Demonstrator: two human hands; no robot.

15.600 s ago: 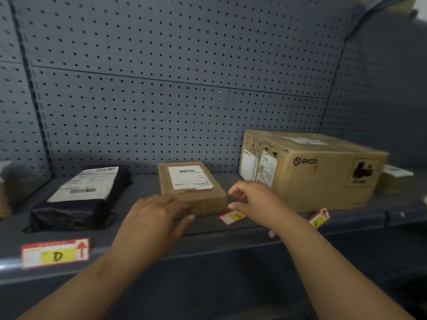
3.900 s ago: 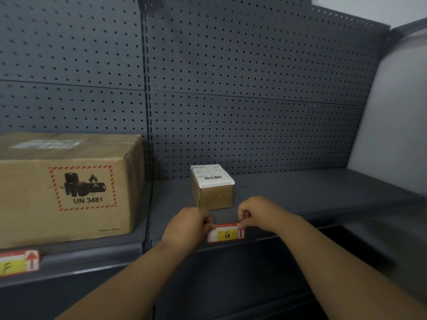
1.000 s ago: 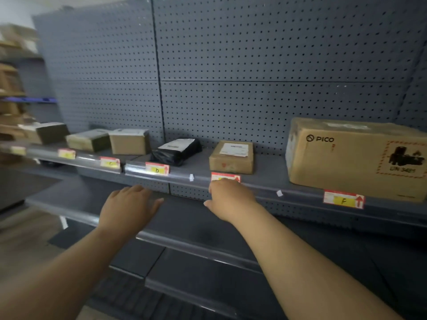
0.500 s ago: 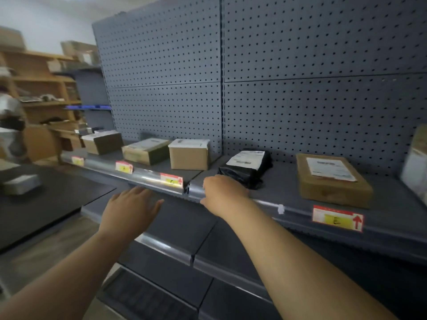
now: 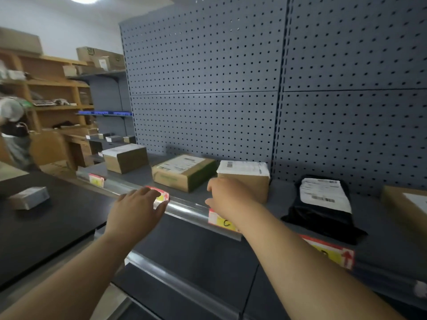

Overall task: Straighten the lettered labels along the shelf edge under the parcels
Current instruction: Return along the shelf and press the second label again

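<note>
Red-and-yellow lettered labels sit along the grey shelf edge [image 5: 184, 207] under the parcels. My left hand [image 5: 136, 211] hovers open, fingers spread, over a label [image 5: 163, 196] that it partly covers. My right hand [image 5: 227, 196] is loosely curled just above the label marked C [image 5: 221, 221], near a small brown box [image 5: 245, 181]; it holds nothing. Another label [image 5: 96, 180] sits further left and one [image 5: 332, 251] to the right, below a black mailer bag [image 5: 323, 204]. My right forearm hides part of that right label.
More parcels stand on the shelf: a brown box [image 5: 126, 157], a flat green-taped box [image 5: 183, 172], and a box at the right edge [image 5: 409, 204]. A dark table [image 5: 46, 227] with a small box [image 5: 28, 197] is at left. A person [image 5: 13, 135] stands far left by wooden shelving.
The view has swung left along the shelf. Both hands moved left with it; the left hand now reaches a label and the right hand sits above the C label.
</note>
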